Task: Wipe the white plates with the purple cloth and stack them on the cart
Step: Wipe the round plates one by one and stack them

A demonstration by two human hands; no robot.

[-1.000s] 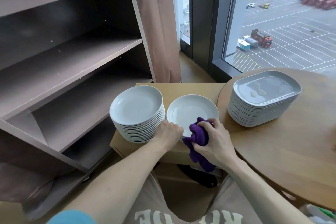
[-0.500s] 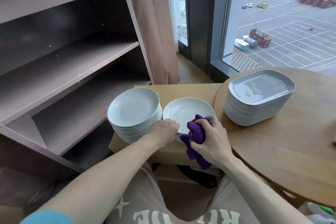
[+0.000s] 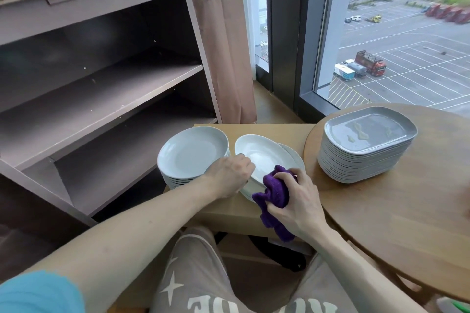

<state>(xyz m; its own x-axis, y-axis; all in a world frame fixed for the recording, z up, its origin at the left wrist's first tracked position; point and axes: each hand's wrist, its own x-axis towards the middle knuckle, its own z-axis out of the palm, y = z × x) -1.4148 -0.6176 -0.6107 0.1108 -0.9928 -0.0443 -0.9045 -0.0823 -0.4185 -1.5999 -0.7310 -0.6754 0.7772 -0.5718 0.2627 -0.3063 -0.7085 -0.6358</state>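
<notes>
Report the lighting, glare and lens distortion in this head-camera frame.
Head view, light: daylight enters from the window on the right; bright reflections sit on the top grey plate, a sheen on the tilted white plate; the cart shelves lie in shadow. Head view, lens: the wide angle bows the cart's straight posts; the purple cloth looks sharp.

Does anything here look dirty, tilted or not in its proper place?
Yes. The top plate of the grey stack on the round table carries pale wet-looking smears. The white plate in the left hand sits tilted over another plate, but that looks like handling; the right hand holds the purple cloth beside it.
</notes>
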